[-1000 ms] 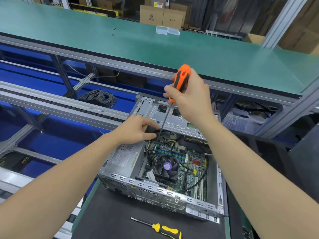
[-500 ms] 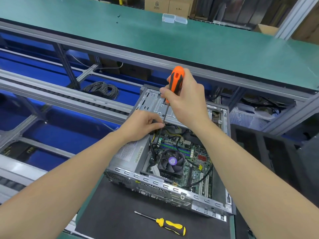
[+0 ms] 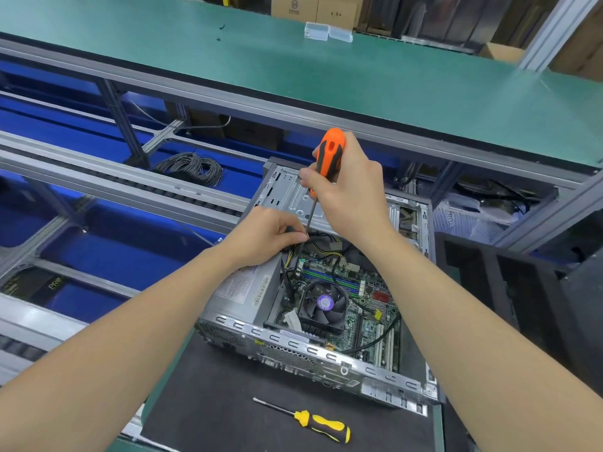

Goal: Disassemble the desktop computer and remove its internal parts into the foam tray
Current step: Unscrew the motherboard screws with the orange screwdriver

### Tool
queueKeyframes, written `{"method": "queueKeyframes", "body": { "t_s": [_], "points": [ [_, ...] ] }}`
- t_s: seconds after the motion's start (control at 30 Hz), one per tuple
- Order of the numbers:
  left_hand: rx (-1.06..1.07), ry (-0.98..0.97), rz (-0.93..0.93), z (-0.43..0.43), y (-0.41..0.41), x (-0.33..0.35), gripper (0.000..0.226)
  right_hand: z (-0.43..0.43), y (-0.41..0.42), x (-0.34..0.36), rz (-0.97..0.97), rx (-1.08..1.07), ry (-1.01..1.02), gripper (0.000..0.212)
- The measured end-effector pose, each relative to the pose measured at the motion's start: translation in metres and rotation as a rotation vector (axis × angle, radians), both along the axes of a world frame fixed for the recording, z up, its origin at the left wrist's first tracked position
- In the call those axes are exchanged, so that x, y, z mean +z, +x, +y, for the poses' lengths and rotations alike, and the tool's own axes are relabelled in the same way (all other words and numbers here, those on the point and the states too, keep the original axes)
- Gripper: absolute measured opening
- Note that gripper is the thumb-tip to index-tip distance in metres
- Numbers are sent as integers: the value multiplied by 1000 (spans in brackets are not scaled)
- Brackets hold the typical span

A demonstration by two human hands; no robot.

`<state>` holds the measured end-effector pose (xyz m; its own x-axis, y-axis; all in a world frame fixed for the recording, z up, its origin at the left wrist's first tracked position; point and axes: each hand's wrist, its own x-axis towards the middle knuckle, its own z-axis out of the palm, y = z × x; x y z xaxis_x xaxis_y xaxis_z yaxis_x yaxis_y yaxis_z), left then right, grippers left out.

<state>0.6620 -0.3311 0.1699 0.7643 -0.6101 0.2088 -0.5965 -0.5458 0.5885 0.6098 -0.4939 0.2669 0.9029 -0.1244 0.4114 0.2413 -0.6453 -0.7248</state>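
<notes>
Motherboard [image 3: 355,316] seems stiff, fragile: hold edges. Right hand [image 3: 352,194] grips orange screwdriver [image 3: 330,154]; left hand [image 3: 264,236] pinches its shaft.

Bright, even overhead light, prob. diffuse ceiling fixtures; no hard shadows. Green bench top [image 3: 359,76] shows a pale glare patch twd upper right. Bare-metal PC case [image 3: 293,197] has mild sheen, not blown out. Orange screwdriver [image 3: 329,154] in right hand [image 3: 352,194] is saturated, crisp. Left hand [image 3: 264,236] throws a soft shadow over the black cable [image 3: 287,230] it grips, so detail there is murky. Foam tray [image 3: 528,288] at right is v. dark, compartments barely readable. Yellow screwdriver [image 3: 321,425] on black mat [image 3: 212,402] has only a faint shadow. Wide-angle distortion: bench edge bows, forearms stretch at bottom corners. Centre sharp; cardboard boxes [image 3: 313,8] at far top slightly soft.
</notes>
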Motion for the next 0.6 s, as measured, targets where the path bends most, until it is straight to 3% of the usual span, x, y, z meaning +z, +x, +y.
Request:
{"method": "queueKeyframes", "body": {
  "t_s": [0.6],
  "points": [
    [-28, -28, 25, 1, -2, 0, 13, -2, 2, 9, 71, 82, -1, 30]
  ]
}}
